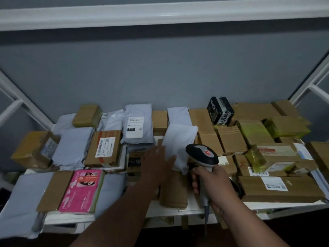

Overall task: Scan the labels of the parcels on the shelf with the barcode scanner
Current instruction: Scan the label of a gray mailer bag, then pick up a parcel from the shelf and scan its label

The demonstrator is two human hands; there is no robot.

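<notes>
Nearest the camera, two bare forearms are seen reaching over a white shelf (195, 209) crowded with parcels. A barcode scanner (203, 157) is gripped in the right hand (211, 182), the fingers wrapped round its pale handle and its dark head tipped forward over the parcels. A thin cable is seen hanging from the base of the handle. Just left of the scanner, the left hand (156, 163) is held flat with straight fingers, laid against the edge of a white padded bag (178, 139) that lies tilted in the middle of the shelf. Whether a label is carried on this bag cannot be told; only its plain side is shown.

Below and left of the scanner, a pink packet (81, 190) is laid on a brown carton at the front edge of the shelf. To the right of the scanner, a long brown box (281, 188) with a white label is placed along the front.

Further back and left of the scanner, a cardboard box with a barcode label (105, 147) and a grey mailer bag with a printed label (137, 126) are found. Behind and right of the scanner, a black box (219, 110) is set on top of brown cartons. Behind everything, a grey wall (160, 72) is seen.
</notes>
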